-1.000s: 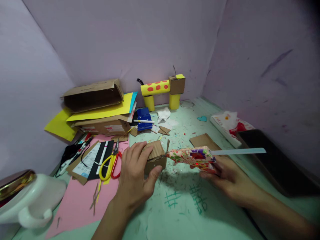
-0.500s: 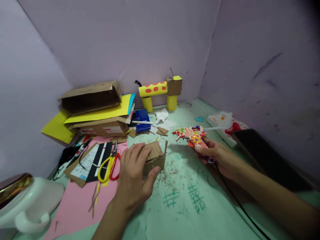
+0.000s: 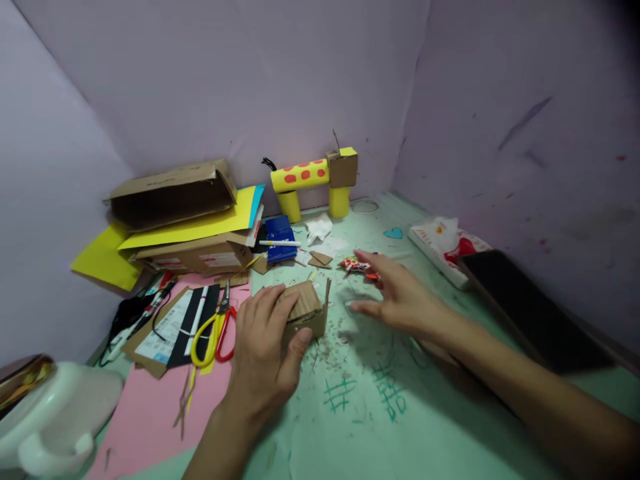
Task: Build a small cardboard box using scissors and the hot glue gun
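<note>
Right hand (image 3: pixel 407 297) opened; cardboard box (image 3: pixel 306 303) brown, top ridged.

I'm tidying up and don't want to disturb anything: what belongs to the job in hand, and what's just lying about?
Likely the job:
box, left hand on it
glue gun, partly behind the open right hand
scissors, perhaps, though untouched

Apparently lying about:
mug
tissue
blue heart

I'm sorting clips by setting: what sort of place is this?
Probably a craft corner: scissors with yellow and red handles, a small brown cardboard box and a yellow, red-spotted tubular animal-like model share a pale green tabletop.
</note>
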A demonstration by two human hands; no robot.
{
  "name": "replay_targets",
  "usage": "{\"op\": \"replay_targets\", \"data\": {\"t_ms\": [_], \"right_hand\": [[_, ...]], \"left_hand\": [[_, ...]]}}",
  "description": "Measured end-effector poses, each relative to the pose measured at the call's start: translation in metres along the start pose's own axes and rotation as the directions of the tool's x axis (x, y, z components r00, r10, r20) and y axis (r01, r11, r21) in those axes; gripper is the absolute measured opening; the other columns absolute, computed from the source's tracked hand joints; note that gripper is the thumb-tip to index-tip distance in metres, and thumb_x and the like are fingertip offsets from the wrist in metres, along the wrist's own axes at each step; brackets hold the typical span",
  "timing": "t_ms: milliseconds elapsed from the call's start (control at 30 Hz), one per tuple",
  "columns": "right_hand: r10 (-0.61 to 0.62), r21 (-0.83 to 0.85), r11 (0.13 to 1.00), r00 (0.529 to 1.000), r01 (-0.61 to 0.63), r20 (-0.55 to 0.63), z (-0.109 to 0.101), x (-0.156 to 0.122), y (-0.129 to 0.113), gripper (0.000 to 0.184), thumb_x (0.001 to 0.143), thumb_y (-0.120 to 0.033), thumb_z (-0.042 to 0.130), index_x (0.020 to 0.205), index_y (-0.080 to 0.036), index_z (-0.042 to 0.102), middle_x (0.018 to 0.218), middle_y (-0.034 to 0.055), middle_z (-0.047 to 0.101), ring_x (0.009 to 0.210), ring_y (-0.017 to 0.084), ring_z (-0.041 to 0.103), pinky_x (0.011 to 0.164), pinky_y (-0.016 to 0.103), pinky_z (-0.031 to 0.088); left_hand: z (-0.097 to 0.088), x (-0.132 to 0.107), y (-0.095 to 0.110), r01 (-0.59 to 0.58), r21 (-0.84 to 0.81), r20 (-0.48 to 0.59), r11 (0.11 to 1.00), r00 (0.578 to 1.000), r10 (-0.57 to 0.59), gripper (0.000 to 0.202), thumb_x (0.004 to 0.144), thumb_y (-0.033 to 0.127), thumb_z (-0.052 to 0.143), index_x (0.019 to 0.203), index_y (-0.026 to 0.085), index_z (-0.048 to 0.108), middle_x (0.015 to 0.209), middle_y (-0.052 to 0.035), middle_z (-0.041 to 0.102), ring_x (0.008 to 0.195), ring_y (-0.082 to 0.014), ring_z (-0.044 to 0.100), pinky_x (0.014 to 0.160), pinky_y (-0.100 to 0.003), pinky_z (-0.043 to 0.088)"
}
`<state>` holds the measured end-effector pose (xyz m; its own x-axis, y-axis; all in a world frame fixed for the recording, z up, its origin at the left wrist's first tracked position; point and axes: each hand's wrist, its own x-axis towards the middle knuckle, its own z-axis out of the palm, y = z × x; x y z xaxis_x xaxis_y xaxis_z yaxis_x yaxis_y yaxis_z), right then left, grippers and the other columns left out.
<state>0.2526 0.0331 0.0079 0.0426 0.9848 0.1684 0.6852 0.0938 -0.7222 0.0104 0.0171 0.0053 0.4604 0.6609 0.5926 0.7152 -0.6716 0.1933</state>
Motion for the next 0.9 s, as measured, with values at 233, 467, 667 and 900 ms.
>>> {"op": "replay_targets", "data": {"t_ms": [233,467,667,900], "right_hand": [[-0.123,0.316,0.947,0.972,0.056,0.199,0.040,-0.003,-0.019,0.088,0.064,-0.024,0.080,0.142,-0.020,0.039,0.139,0.0150,0.052,0.095,0.025,0.063,0.082,0.043,0.053],[-0.133,0.377,0.924,0.977,0.062,0.165,0.046,-0.002,-0.016,0.078,0.068,-0.023,0.079,0.138,-0.018,0.044,0.123,0.0139,0.062,0.083,0.021,0.064,0.080,0.043,0.053],[-0.106,0.351,0.935,0.981,0.042,0.165,0.048,-0.001,-0.018,0.080,0.066,-0.026,0.079,0.139,-0.022,0.046,0.119,0.0109,0.064,0.079,0.020,0.063,0.078,0.041,0.051],[-0.100,0.340,0.940,0.983,0.042,0.155,0.046,-0.001,-0.020,0.082,0.065,-0.025,0.081,0.139,-0.018,0.047,0.120,0.0132,0.064,0.079,0.020,0.063,0.077,0.039,0.052]], "left_hand": [[0.002,-0.001,-0.002,-0.004,0.016,-0.003,1.000,1.000,0.004,0.037,0.091,0.025,0.048,0.126,0.014,0.048,0.130,-0.0166,0.050,0.121,-0.0308,0.045,0.100,-0.050,0.036],[0.000,0.001,-0.005,-0.093,0.042,0.014,0.995,0.996,0.093,0.038,0.091,0.022,0.047,0.129,0.023,0.047,0.134,-0.0158,0.043,0.122,-0.0334,0.044,0.097,-0.054,0.037],[-0.002,0.003,-0.006,-0.112,0.062,0.066,0.992,0.992,0.108,0.038,0.092,0.023,0.045,0.130,0.020,0.046,0.132,-0.0169,0.045,0.121,-0.0343,0.043,0.094,-0.055,0.037],[-0.002,0.000,-0.011,-0.174,0.135,0.109,0.975,0.981,0.160,0.044,0.092,0.021,0.044,0.136,0.020,0.042,0.137,-0.0151,0.050,0.127,-0.0332,0.039,0.098,-0.056,0.034]]}}
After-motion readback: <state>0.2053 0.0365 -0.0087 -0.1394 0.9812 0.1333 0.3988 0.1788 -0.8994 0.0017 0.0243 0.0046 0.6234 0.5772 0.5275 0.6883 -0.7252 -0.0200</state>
